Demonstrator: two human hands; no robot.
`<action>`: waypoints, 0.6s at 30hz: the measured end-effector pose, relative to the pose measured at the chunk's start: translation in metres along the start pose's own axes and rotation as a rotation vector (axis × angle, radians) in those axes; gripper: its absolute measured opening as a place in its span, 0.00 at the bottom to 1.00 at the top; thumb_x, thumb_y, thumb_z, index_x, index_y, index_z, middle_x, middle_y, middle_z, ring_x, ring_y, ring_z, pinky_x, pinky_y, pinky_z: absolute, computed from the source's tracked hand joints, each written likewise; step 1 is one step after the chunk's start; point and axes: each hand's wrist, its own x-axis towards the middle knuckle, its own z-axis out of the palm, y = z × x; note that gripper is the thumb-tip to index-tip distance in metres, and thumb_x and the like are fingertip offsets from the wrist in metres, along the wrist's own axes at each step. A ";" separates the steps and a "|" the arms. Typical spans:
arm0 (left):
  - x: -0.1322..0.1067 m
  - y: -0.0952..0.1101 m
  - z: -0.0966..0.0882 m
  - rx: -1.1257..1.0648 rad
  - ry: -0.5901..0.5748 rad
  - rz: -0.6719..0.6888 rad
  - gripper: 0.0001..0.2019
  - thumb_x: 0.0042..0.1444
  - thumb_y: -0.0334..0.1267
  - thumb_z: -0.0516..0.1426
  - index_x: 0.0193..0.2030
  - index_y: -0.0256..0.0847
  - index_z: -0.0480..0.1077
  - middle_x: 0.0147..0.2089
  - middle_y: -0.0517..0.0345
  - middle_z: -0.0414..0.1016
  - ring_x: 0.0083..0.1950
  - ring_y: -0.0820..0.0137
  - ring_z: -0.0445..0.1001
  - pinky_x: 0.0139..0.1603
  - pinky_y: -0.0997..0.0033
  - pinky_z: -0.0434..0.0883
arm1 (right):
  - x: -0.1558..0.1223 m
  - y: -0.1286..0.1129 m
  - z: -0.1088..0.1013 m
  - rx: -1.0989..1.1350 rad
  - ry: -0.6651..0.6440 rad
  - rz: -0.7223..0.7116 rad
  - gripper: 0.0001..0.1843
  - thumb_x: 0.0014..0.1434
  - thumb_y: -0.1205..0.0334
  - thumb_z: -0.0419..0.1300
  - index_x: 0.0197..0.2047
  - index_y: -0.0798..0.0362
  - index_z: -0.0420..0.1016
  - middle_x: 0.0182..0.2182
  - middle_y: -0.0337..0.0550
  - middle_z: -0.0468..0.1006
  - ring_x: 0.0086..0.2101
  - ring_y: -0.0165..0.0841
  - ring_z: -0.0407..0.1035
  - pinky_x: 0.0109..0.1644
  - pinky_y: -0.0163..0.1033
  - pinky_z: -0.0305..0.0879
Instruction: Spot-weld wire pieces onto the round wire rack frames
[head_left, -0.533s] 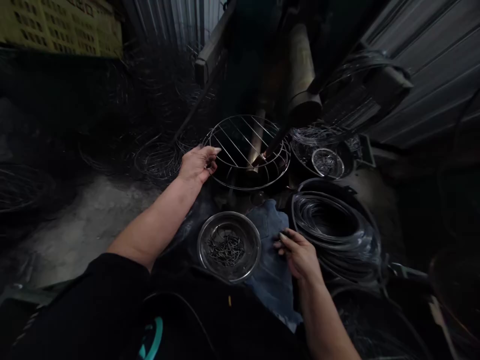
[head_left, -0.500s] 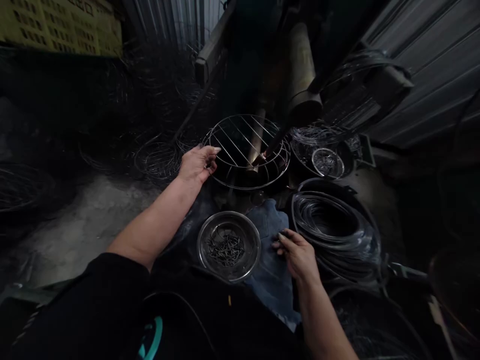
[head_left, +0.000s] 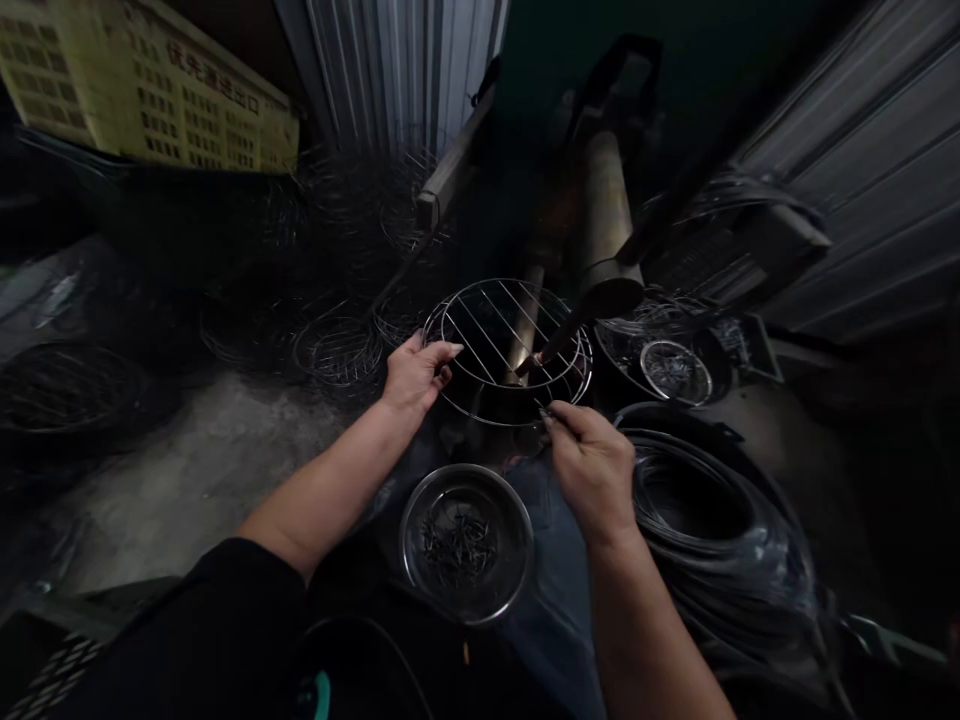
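Note:
A round wire rack [head_left: 501, 387], two rings with parallel bars across the upper one, sits around the lower metal bar [head_left: 527, 325] of a machine. My left hand [head_left: 417, 378] is closed on the rack's left rim, thumb on top. Close to the rack's front right edge, my right hand [head_left: 594, 462] pinches a short thin piece of wire [head_left: 543, 408]; whether it touches the rack I cannot tell. Below the rack, a steel bowl [head_left: 516, 565] holds many short wire pieces [head_left: 459, 545]. A dark pointed rod [head_left: 559, 338] reaches down to the rack's bars.
A thick metal cylinder [head_left: 609, 205] hangs above the rack. At right lies a coil of wire [head_left: 720, 540], with a small dish of metal pieces [head_left: 675, 372] behind it. Several wire racks [head_left: 341, 350] lie at left. A yellow crate [head_left: 217, 105] stands at upper left.
My right hand has moved up and forward from beside the bowl to the rack's front edge. My left hand keeps hold of the rim. The camera view has shifted.

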 end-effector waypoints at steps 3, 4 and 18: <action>0.000 0.001 0.001 -0.003 -0.003 0.038 0.20 0.28 0.30 0.67 0.30 0.38 0.64 0.24 0.67 0.68 0.25 0.80 0.66 0.25 0.80 0.61 | 0.010 -0.006 0.010 -0.150 0.027 -0.029 0.12 0.54 0.59 0.58 0.33 0.52 0.82 0.29 0.46 0.82 0.33 0.38 0.75 0.41 0.42 0.70; 0.000 0.002 0.002 -0.007 -0.001 0.048 0.20 0.27 0.30 0.67 0.29 0.39 0.64 0.25 0.67 0.68 0.26 0.80 0.67 0.25 0.80 0.61 | 0.012 -0.006 0.014 -0.156 0.031 -0.009 0.12 0.53 0.58 0.58 0.33 0.53 0.82 0.29 0.47 0.82 0.32 0.39 0.75 0.41 0.42 0.70; 0.007 0.002 0.008 -0.012 -0.029 0.094 0.20 0.28 0.30 0.68 0.30 0.38 0.64 0.28 0.68 0.64 0.26 0.82 0.65 0.21 0.80 0.57 | 0.000 0.006 0.059 0.442 0.266 0.314 0.16 0.53 0.52 0.63 0.38 0.57 0.77 0.23 0.40 0.78 0.22 0.34 0.75 0.25 0.38 0.73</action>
